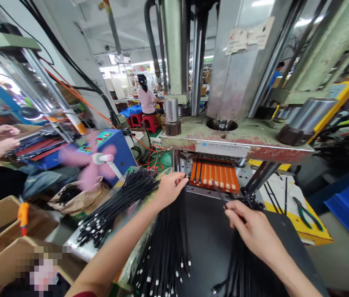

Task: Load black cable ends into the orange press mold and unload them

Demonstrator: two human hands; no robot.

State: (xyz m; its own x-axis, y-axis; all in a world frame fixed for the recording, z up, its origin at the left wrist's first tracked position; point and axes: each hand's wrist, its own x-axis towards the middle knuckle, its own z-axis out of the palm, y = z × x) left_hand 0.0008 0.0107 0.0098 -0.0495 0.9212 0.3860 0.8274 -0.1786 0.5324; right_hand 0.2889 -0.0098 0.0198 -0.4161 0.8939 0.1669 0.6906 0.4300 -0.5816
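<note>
My left hand (170,189) pinches the dark end of a black cable at the left front corner of an orange mould (205,171). Two black cable ends lie in the mould's left slots, and pale pieces show along the others. My right hand (251,227) is closed to the mould's front right, with a small dark cable end at its fingertips, partly blurred. Under my left wrist spreads a bundle of black cables (165,243) with metal plugs. Another black cable bunch (239,264) hangs below my right hand.
The press plate (236,138) sits low over the mould. More black cables (121,198) lie at left, near a spinning pink fan (89,161). Green-handled pliers (307,214) rest on the right. A co-worker's hands (2,140) are at far left; a seated person (146,97) is behind.
</note>
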